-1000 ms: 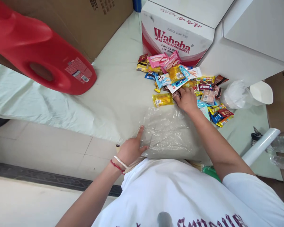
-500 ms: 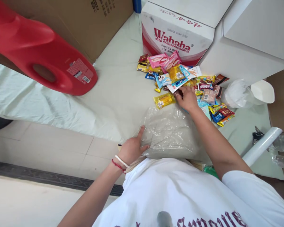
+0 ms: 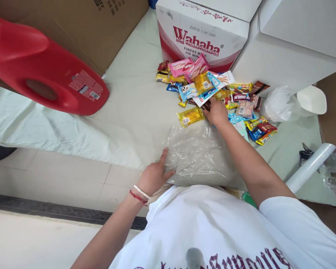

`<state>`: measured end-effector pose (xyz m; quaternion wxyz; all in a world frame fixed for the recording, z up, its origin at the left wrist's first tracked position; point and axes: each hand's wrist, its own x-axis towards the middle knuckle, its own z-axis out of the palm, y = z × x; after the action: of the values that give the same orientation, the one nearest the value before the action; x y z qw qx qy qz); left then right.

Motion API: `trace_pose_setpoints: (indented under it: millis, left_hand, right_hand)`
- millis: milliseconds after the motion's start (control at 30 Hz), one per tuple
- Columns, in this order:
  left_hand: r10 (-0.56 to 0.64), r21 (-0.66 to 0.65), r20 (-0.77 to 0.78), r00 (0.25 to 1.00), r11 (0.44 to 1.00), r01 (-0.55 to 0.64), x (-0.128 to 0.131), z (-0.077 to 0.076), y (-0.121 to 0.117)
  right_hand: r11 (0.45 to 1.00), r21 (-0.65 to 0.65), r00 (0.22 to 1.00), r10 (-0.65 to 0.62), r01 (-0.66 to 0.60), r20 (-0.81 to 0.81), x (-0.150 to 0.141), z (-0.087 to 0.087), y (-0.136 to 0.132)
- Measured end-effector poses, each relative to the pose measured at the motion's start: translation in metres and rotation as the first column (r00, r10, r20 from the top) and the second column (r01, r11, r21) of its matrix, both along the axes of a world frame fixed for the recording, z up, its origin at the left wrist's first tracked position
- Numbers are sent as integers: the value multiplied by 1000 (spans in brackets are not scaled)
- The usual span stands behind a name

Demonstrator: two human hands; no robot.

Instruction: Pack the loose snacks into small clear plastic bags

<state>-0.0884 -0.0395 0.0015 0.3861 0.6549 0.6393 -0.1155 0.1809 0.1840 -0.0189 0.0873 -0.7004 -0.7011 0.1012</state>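
Observation:
A clear plastic bag (image 3: 196,157) lies flat at the table's front edge, close to my body. My left hand (image 3: 156,173) rests at the bag's left edge, index finger and thumb stretched apart. Beyond the bag is a heap of wrapped snacks (image 3: 197,71) in pink, yellow, blue and brown packets. My right hand (image 3: 217,111) reaches into the near side of this heap, its fingers closed on a dark brown snack packet (image 3: 205,105), partly hidden. Just left of those fingers lies a yellow snack packet (image 3: 190,117).
A white and red Wahaba-style water carton (image 3: 198,41) stands behind the snacks. On the left is a large red jug (image 3: 81,89) before a brown cardboard box (image 3: 86,30). To the right are a white plastic bag (image 3: 278,104), a white cup (image 3: 312,100) and a plastic roll (image 3: 310,168).
The view has shifted slightly. My right hand has drawn a little toward me and left at the heap's near edge. My left hand stays on the bag's edge.

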Motion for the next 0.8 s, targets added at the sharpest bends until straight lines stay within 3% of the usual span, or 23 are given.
trace_pose_setpoints:
  millis: [167, 300, 367, 433, 567, 700, 800]
  left_hand:
    - [81, 16, 109, 991, 996, -83, -1, -1, -3]
    - [87, 11, 173, 981, 996, -91, -4, -1, 0]
    - [80, 7, 164, 983, 997, -82, -3, -1, 2]
    - [69, 0, 136, 988, 998, -70, -2, -1, 4]
    - [57, 6, 105, 993, 998, -58, 1, -1, 4]
    - [119, 17, 159, 980, 992, -124, -1, 1, -3]
    - [162, 20, 207, 965, 985, -170, -5, 3, -7]
  right_hand:
    - [999, 14, 999, 45, -45, 9, 29, 13, -33]
    - [986, 137, 992, 106, -95, -70, 62, 50, -81]
    - [977, 139, 974, 180, -161, -141, 60, 67, -108]
    - [946, 94, 916, 323, -309, -237, 43, 72, -132]
    - [814, 18, 769, 556, -581, -317, -5, 43, -160]
    - [794, 11, 756, 583, -608, -297, -21, 8, -164]
    - [782, 70, 715, 598, -619, -362, -13, 1, -163]
